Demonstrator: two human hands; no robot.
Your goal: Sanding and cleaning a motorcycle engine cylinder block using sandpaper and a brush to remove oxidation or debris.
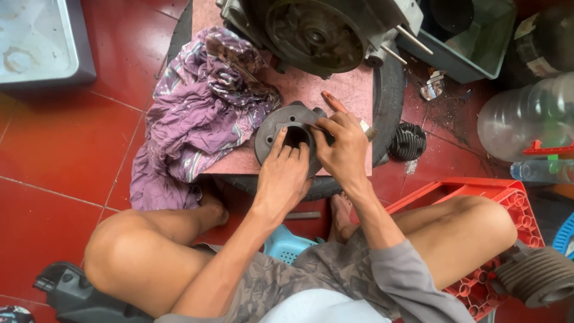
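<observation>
Centrally, a dark round engine cylinder [291, 136] lay on a pink board [350, 96] that rested on a black tyre [390, 101]. The left hand [284, 176] gripped the cylinder's near rim, its fingers curled over the edge into the bore, holding the part steady. The right hand [344, 146] pressed on the cylinder's right side with fingers closed around a small brush [366, 129], whose pale end showed just past the knuckles; one reddened finger pointed up along the board. A crumpled purple cloth [197, 113] lay touching the cylinder's left side and hung off the board onto the red tiled floor [54, 155]. Beyond the cylinder, at the far end of the board, sat a grimy engine casing [314, 33]. A finned black part [408, 142] stood on the floor just right of the tyre. A red plastic crate [508, 197] lay under the person's right leg, near clear plastic bottles [526, 116].
</observation>
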